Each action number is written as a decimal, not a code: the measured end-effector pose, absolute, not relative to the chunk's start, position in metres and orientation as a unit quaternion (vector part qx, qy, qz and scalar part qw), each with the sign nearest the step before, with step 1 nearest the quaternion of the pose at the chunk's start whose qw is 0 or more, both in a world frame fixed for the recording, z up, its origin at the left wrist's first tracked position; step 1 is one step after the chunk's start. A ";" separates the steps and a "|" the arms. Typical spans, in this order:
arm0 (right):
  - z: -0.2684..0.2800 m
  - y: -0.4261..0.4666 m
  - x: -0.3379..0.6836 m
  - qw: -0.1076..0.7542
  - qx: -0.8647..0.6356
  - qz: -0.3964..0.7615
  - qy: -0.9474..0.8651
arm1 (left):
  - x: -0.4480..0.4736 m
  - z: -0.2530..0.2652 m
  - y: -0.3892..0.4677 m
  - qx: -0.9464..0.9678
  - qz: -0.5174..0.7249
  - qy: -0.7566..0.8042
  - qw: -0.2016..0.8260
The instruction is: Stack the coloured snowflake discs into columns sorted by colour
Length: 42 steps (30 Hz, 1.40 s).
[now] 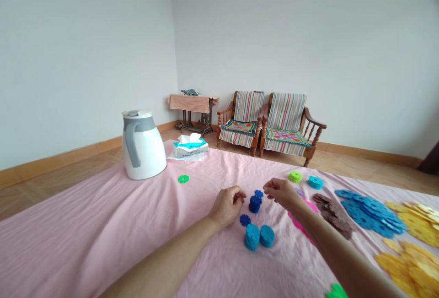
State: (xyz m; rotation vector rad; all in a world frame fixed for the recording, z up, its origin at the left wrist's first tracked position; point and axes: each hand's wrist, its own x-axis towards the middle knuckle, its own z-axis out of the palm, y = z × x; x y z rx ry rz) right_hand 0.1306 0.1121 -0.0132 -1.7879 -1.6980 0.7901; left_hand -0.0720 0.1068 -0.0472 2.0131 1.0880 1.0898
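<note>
Standing stacked, dark blue notched discs (254,205)

No text, brand or number can be read. The only print that shows is on the tissue box (202,147), whose blue-and-white sides carry markings: a row of dark characters runs along the lower part of the long side facing the camera, over a pale ground. The characters are too small and blurred to make out, whether as letters, words or numbers.
</note>
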 end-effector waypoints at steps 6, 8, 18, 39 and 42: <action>-0.025 0.124 0.140 0.212 -0.667 0.157 -0.697 | -0.079 -0.039 0.108 0.755 0.378 0.408 0.346; -0.027 0.124 0.136 0.190 -0.646 0.144 -0.725 | -0.086 -0.031 0.107 0.773 0.329 0.395 0.371; -0.021 0.128 0.129 0.161 -0.645 0.158 -0.730 | -0.098 -0.017 0.100 0.896 0.185 0.287 0.286; 0.003 0.097 0.110 0.269 -0.644 0.372 -0.612 | -0.090 -0.039 0.111 0.759 0.377 0.417 0.328; -0.001 0.100 0.113 0.285 -0.644 0.361 -0.611 | -0.090 -0.040 0.112 0.753 0.382 0.422 0.332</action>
